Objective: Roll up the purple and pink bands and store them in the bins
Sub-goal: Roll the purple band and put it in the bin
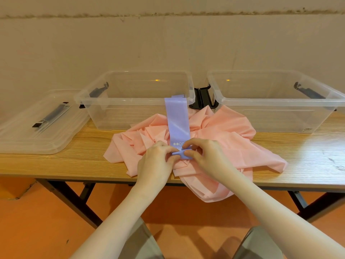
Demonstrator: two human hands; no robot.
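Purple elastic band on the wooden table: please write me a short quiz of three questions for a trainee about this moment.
1. True or false: the flat purple elastic band has its far end over the rim of the left clear plastic bin.
2. Which hands pinch its near end? A left hand only; B right hand only; C both.
3. What lies under it?

Key: 1 true. 2 C. 3 The crumpled pink band.

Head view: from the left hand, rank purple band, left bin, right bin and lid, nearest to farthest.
From the left hand:
1. Purple band: pinched at its near end, straight ahead.
2. Left bin: just behind, slightly left.
3. Lid: flat at the table's far left.
4. Right bin: back right, past the right hand.
Lid and right bin are close; lid seems nearer.
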